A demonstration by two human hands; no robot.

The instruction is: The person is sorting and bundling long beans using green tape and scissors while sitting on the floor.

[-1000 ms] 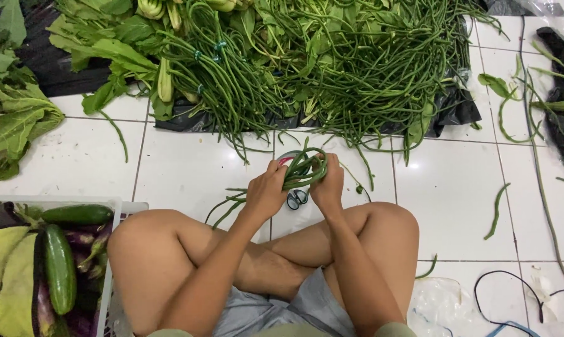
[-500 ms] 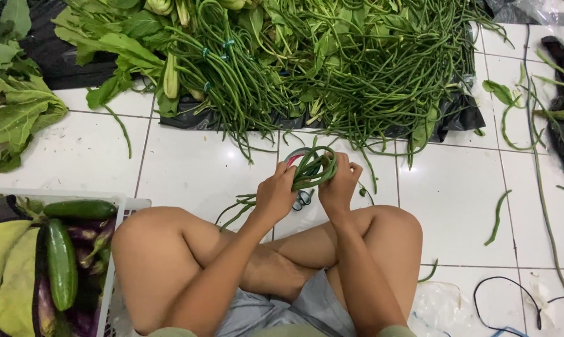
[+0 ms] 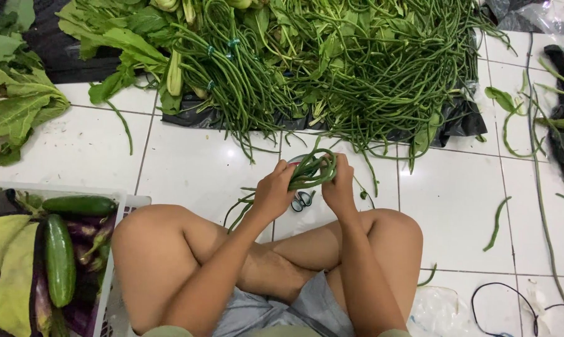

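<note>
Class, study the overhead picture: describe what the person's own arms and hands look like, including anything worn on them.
Both arms are bare from the bottom edge of the picture to the fingertips: no sleeves and no gloves. The left hand and right hand show no rings, and no watch or bracelet is visible on either wrist. The only clothing in view is grey shorts.

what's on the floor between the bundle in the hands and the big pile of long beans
In the head view, mostly bare white tiled floor, crossed by a few stray bean tips trailing from the heap of green long beans toward the folded bean bundle.
</note>
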